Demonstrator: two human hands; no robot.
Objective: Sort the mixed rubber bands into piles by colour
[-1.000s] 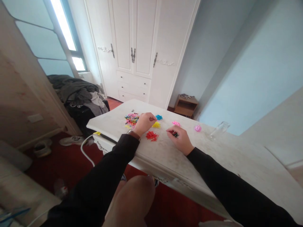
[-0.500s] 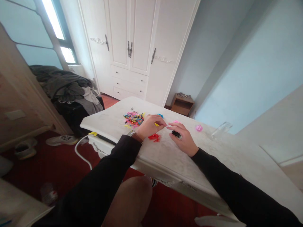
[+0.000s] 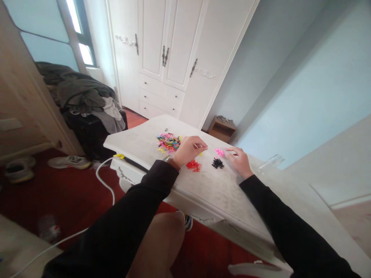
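- And here the left hand is held over the table, thumb and index fingertip drawn close together; whether a band is pinched there cannot be told.
- The right hand is kept low, its fingers curled, thumb and index tips near each other; whether they meet or grip anything cannot be made out.
- Just beside those right fingertips, the pink pile is seen, set between the two hands.
- The black pile is placed nearer the body, also between the hands.
- The red pile is laid just on the near side of the left hand.
- The mixed heap of coloured bands is spread left of that hand, partly covered by it; yellow bits are mostly blocked too.
- Beyond the right wrist, a clear container is spotted.
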